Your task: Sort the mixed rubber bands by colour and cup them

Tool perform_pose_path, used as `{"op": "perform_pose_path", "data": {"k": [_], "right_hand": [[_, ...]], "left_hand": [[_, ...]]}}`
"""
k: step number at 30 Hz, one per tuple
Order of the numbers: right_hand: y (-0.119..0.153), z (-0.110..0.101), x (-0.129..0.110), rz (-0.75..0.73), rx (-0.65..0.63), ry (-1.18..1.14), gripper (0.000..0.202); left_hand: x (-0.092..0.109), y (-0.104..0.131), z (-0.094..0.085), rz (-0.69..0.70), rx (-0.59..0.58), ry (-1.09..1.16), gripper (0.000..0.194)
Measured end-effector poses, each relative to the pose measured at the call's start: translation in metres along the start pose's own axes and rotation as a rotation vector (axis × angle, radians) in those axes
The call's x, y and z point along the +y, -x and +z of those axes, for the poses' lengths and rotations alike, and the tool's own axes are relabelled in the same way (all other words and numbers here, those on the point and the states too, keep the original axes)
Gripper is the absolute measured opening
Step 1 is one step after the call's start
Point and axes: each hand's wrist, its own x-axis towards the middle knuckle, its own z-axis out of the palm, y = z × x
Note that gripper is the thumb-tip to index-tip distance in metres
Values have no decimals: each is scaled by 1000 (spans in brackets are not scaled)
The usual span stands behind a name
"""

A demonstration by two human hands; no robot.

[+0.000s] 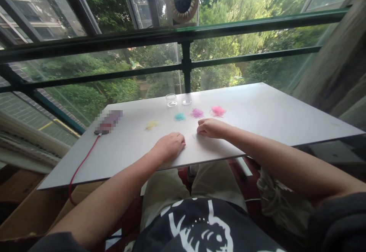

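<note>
Colored piles point(197, 113): four small heaps, yellow, teal, purple, pink, in a row on white table point(271, 114), just beyond both hands.
Left hand point(169, 146) curled loosely, knuckles up, resting on table; right hand point(210, 127) fingers pinched together on surface. Contents of either grip: cannot tell. Two clear dishes point(177, 100) behind piles; red cable point(81, 164) at left.

Both forearms bare up to the left hand point(168, 146) and right hand point(210, 127); no rings, watch or bands seen. Dark grey short sleeves point(340, 221) sit well back from the hands. Black T-shirt point(200, 225) with white graphic print; light khaki trousers point(171, 191) below.
</note>
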Motion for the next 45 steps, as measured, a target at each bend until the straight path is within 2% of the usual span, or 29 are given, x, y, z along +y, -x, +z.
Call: {"op": "perform_pose_path", "data": {"k": [3, 8, 10, 13, 19, 22, 25, 30, 34, 38, 45], "right_hand": [[0, 3, 0, 18, 6, 5, 23], [-1, 0, 1, 72, -9, -20, 19], [-3, -6, 2, 95, -34, -10, 19], [-10, -16, 6, 118, -76, 15, 20], [-36, -43, 7, 119, -128, 106, 19], [-53, -57, -2, 107, -102, 124, 18], [-78, -61, -15, 111, -37, 111, 17], [-130, -40, -44, 189, -26, -18, 16], [-161, -15, -67, 270, -18, -110, 19], [-177, 2, -75, 306, -5, -148, 21], [-193, 16, -65, 342, 25, -157, 21]], "left_hand": [[-21, -3, -6, -33, 39, 15, 19], [-90, -8, -27, -267, 204, -69, 19], [-114, -7, -32, -361, 223, -112, 18], [-134, -2, -32, -399, 239, -126, 18], [-137, 4, -25, -376, 287, -131, 20], [-134, 5, -30, -366, 349, -95, 24], [-126, 4, -34, -348, 397, -45, 29], [-109, 2, -35, -316, 408, 325, 34], [-112, 7, -30, -329, 395, 537, 34], [-127, 14, -24, -415, 430, 611, 27], [-141, 12, -18, -447, 518, 603, 25]]}}
